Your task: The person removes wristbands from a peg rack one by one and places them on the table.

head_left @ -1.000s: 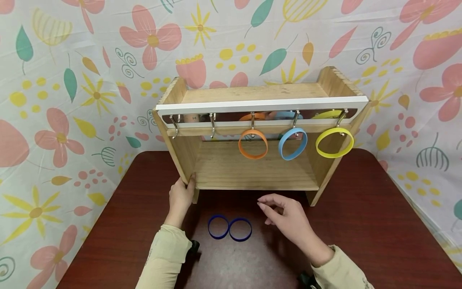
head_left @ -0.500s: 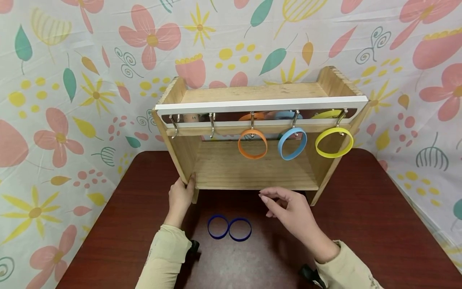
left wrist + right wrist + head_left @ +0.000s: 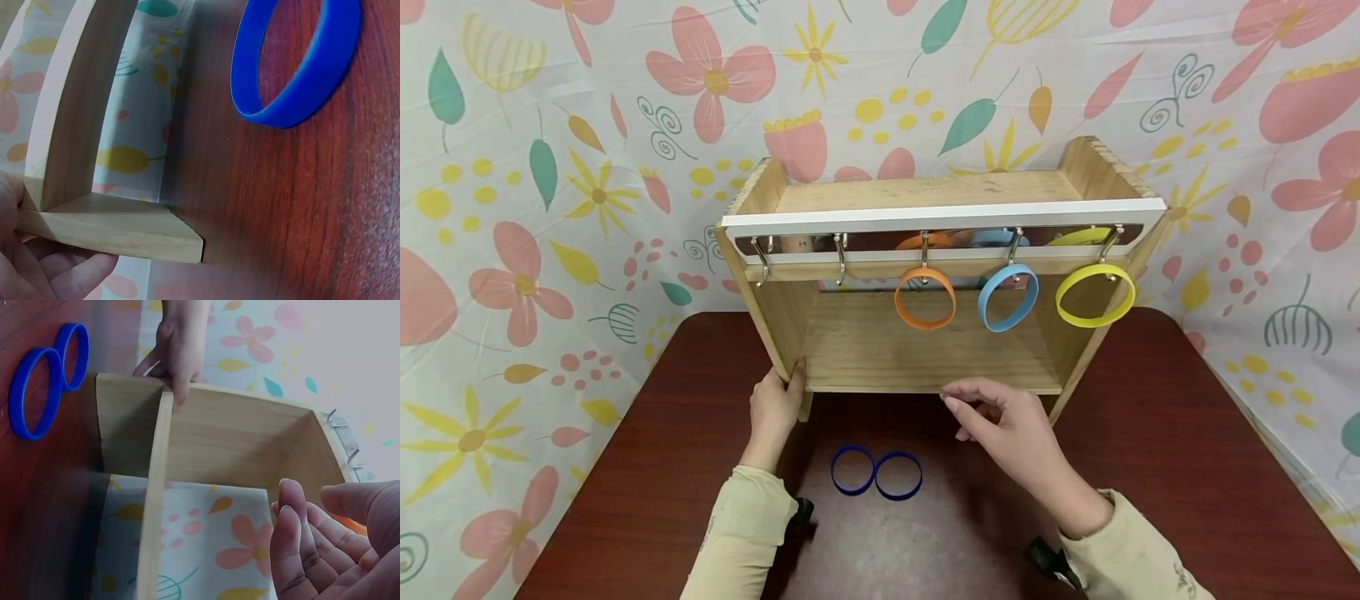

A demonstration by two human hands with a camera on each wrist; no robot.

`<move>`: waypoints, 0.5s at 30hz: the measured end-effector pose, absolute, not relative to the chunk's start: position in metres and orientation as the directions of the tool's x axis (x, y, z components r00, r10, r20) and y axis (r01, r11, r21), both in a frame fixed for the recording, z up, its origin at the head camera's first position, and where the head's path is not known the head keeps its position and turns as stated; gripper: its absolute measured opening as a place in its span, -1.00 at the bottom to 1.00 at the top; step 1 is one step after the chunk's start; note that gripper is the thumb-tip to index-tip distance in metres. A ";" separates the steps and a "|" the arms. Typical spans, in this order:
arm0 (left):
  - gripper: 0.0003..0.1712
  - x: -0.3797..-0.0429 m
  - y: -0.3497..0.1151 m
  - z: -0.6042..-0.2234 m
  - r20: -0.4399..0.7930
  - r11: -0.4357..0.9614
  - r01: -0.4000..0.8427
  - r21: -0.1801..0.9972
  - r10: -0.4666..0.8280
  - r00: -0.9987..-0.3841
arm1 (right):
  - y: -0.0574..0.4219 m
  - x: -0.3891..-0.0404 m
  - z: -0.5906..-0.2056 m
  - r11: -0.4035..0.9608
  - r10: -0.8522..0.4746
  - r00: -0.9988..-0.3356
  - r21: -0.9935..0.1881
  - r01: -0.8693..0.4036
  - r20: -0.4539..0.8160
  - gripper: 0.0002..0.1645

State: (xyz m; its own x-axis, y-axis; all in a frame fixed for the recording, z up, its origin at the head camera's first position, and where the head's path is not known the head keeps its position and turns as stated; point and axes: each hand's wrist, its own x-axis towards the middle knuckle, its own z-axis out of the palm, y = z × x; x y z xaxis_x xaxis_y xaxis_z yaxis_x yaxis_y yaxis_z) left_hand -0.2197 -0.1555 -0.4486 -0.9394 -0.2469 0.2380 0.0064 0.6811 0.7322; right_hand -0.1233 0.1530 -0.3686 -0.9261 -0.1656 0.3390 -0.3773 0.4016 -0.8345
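My left hand (image 3: 775,410) grips the lower left side of a wooden shelf (image 3: 925,367); the left wrist view shows its fingers (image 3: 84,275) curled under the wood. My right hand (image 3: 1011,429) hovers in front of the shelf's lower front edge, fingers loosely bent, thumb apart from them and nothing held, as the right wrist view shows. Two dark blue silicone wristbands (image 3: 898,498) lie side by side on the table below. From hooks on the shelf's front rail hang an orange wristband (image 3: 925,326), a light blue wristband (image 3: 1033,287) and a yellow wristband (image 3: 1093,322).
A white hook rail (image 3: 880,221) runs along the shelf's upper front. Its left hook (image 3: 763,265) and the neighbouring hook (image 3: 840,262) carry no band. The dark red table (image 3: 1187,467) meets a flower-patterned cloth (image 3: 587,275) behind and at the sides.
My right hand has risen slightly and drifted a little right, toward the shelf's lower edge. The left hand, shelf and wristbands have stayed in place.
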 end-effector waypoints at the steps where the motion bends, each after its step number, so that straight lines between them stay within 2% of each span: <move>1: -0.54 -0.220 -0.156 -0.449 0.239 0.681 0.008 0.732 -0.246 -0.939 | 0.153 -0.124 -0.367 0.407 -0.166 -0.925 -0.831 -0.380 0.342 -0.84; 15: -0.55 -0.219 -0.156 -0.448 0.242 0.677 0.014 0.735 -0.244 -0.939 | 0.155 -0.127 -0.348 0.420 -0.149 -0.923 -0.823 -0.383 0.354 -0.78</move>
